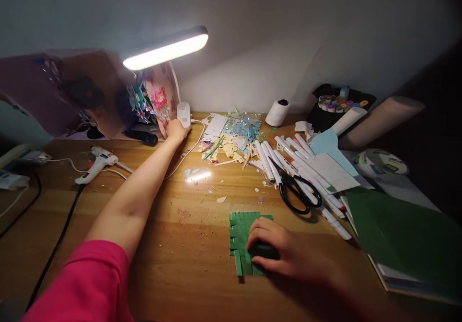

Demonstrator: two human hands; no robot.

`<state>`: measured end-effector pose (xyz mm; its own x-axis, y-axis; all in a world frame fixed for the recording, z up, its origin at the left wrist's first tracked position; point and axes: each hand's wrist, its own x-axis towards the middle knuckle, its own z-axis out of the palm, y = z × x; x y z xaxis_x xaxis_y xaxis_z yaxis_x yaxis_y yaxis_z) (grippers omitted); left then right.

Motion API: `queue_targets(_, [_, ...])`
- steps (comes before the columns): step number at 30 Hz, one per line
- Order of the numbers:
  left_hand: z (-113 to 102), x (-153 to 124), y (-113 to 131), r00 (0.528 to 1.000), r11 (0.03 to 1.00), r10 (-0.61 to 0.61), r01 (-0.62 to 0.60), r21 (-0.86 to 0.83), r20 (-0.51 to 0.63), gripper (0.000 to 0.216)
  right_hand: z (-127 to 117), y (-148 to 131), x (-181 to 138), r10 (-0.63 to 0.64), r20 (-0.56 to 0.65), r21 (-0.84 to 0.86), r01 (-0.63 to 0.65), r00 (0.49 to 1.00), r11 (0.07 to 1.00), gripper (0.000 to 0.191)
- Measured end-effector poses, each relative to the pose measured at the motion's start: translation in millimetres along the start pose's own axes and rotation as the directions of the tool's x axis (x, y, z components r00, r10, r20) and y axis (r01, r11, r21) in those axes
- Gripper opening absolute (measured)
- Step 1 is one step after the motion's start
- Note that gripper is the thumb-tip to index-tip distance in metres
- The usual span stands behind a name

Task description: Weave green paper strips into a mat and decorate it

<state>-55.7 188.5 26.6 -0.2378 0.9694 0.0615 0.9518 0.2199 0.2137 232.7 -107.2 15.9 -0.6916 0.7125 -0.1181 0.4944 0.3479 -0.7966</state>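
Observation:
My left hand is stretched out to the back of the table, closed at the lower end of the desk lamp's white base; some of its fingers are hidden. Above it the lamp head is lit. My right hand rests on a woven mat of green paper strips, fingers curved, thumb apart from them, with a dark shadow between. One green strip sticks out at the mat's lower left. The hand covers the mat's right part.
Scissors lie on white markers to the right. Paper scraps are heaped at the back. A glue gun with cords lies left. Green sheets, a tape roll and a thread spool are at right.

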Motion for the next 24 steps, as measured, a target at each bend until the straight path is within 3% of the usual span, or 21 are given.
queue_targets(7, [-9.5,-0.1,-3.2,0.997,1.0,0.023,-0.024,-0.017,-0.07,0.057,-0.4,0.9,-0.6,-0.035,-0.009,-0.012,0.035,0.999,0.999,0.013])
queue_targets(15, [7.0,7.9,11.5,0.992,0.998,-0.048,0.044,-0.034,-0.114,0.053,-3.6,-3.5,1.4,-0.033,-0.005,-0.042,0.033,0.999,0.999,0.012])
queue_targets(24, [9.4,-5.7,5.3,0.994,0.999,-0.042,0.041,-0.012,-0.105,0.054,-2.8,-1.2,0.7,-0.049,-0.01,-0.046,0.048,0.999,0.998,0.012])
